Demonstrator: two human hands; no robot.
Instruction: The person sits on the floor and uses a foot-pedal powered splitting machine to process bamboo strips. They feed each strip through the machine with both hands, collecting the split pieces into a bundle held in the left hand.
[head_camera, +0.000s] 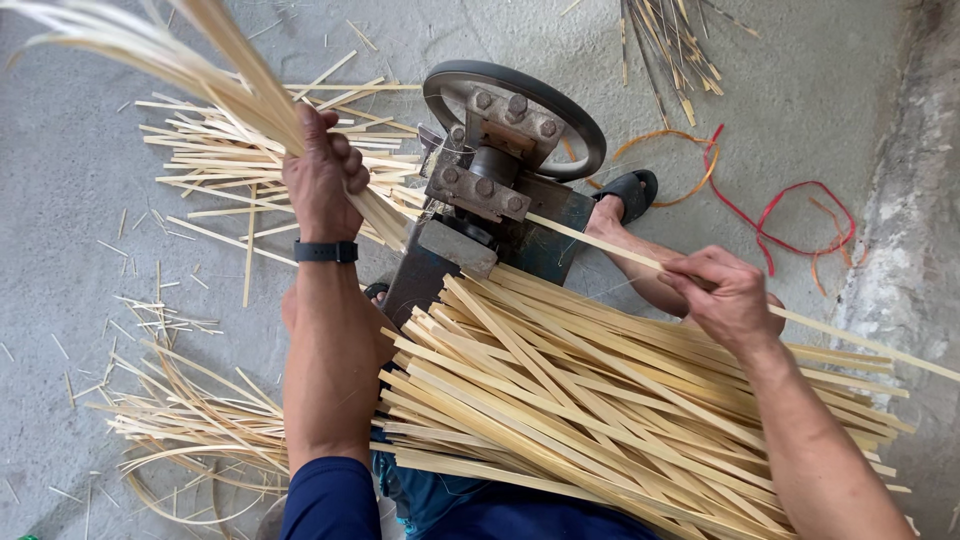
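The floor (70, 190) was grey concrete, rough and dusty, littered with thin slivers and offcuts. A paler raised strip (905, 270) ran along the right edge. On the floor stood a small metal machine (480, 215) with a dark wheel (515, 115) on top. The left hand (320, 175), a black band (325, 251) on its wrist, was clenched round a bundle of split strips (215, 75) that fanned up and away to the upper left. The right hand (725, 295) pinched a single slat (600, 243) between its fingers, the slat running slantwise from the machine past the hand to the right edge. A thick pile of slats (580, 410) lay across the person's lap, just below both arms. More cut strips (260, 150) lay heaped left of the machine, and curled shavings (185, 420) lower left. Red and orange cords (770, 215) looped on the floor to the right, near a foot in a black sandal (630, 192). Another bunch of sticks (665, 40) lay at the top
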